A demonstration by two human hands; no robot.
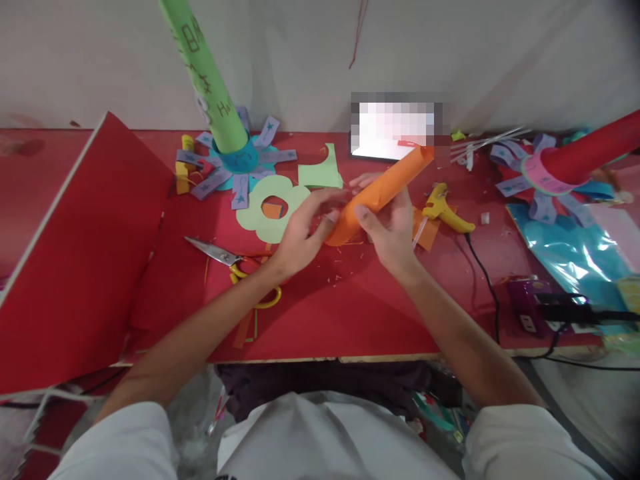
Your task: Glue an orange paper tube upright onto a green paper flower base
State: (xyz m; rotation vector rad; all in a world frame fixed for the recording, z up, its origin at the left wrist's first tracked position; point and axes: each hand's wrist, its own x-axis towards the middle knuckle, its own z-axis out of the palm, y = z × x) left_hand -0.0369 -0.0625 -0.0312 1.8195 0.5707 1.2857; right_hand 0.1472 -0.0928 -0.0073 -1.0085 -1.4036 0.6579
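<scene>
An orange paper tube [383, 191] slants up to the right above the red table, held between both hands. My left hand [311, 227] wraps its lower end, with the thumb along the paper. Around the middle and upper part, my right hand [393, 230] is closed, its thumb pressed on the front. Behind my left hand lies a pale green paper flower [255, 213] with a hole in its centre. A cut piece of green paper [320, 172] rests farther back. Scissors with yellow and red handles [235, 261] lie open-bladed beside my left forearm.
A yellow glue gun [445, 210] with a black cord lies right of my hands. A green tube [213, 87] and a red tube [595, 147] stand on decorated paper bases. A lit tablet [387, 130] leans at the wall. A red board [90, 253] rises at left.
</scene>
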